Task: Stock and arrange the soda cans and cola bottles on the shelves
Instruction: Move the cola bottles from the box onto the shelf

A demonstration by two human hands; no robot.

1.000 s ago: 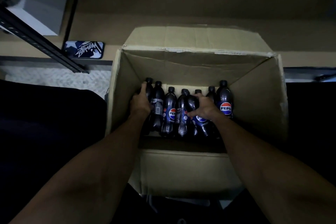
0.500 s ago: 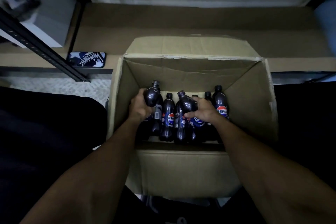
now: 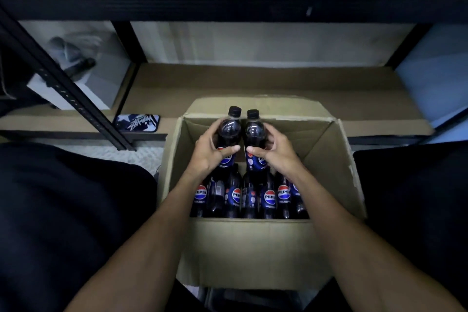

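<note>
Now two dark plastic cola bottles with black caps and blue Pepsi labels are held side by side, nearly touching, above the open brown cardboard box (image 3: pixel 253 248): the left bottle (image 3: pixel 229 132) in the left hand (image 3: pixel 207 153), the right bottle (image 3: pixel 254 132) in the right hand (image 3: pixel 277 152). Each hand curls round its bottle's label, thumb across the front. Below, a row of like bottles (image 3: pixel 268 197), perhaps seven, stands in the box
</note>
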